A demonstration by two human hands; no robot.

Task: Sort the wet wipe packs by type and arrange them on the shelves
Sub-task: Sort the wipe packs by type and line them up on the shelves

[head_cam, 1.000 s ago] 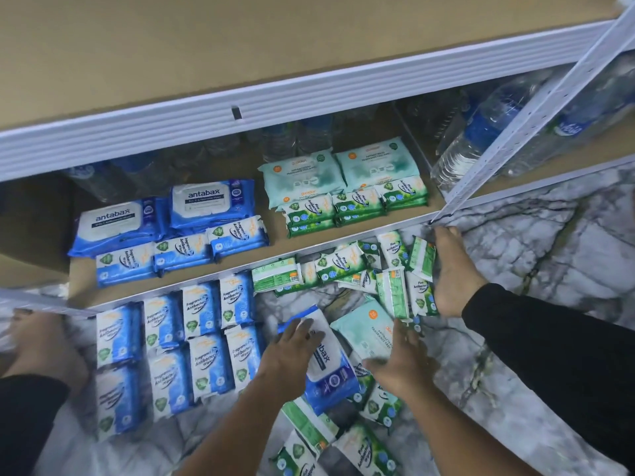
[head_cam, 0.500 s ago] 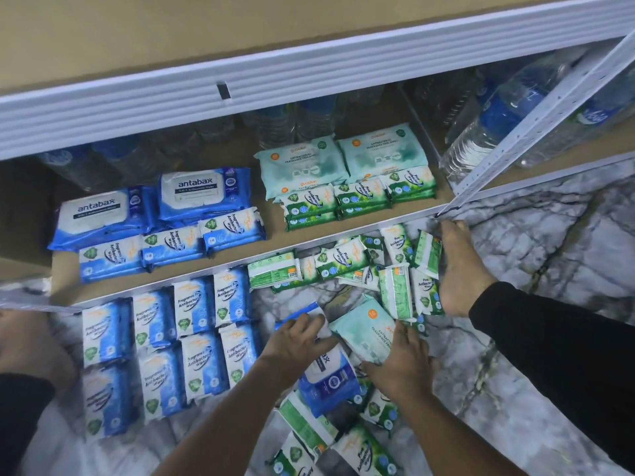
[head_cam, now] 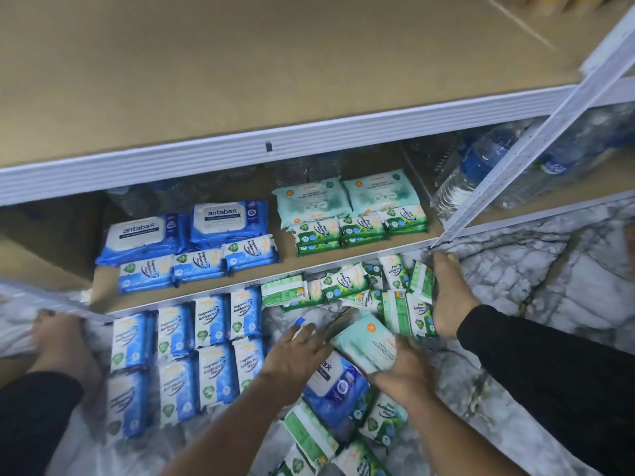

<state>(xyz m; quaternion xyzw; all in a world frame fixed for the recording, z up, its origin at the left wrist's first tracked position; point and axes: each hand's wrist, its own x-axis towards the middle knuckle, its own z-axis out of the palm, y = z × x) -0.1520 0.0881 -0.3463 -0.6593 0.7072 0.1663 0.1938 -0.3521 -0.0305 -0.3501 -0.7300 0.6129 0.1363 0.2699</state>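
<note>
Head view: left hand (head_cam: 295, 352) lies spread, palm down, on a large blue soft-plastic wipe pack (head_cam: 338, 386) on the marble floor (head_cam: 536, 269). Right hand (head_cam: 403, 371) curls round a pale mint soft wipe pack (head_cam: 366, 343) touching it. Risk: lifting the mint one could drag the loose small green packs (head_cam: 347, 281) into the small blue packs (head_cam: 209, 324). Readable: "antabax", "Fragrance Free Antibacterial Wipes", "Pine Antibacterial".
</note>
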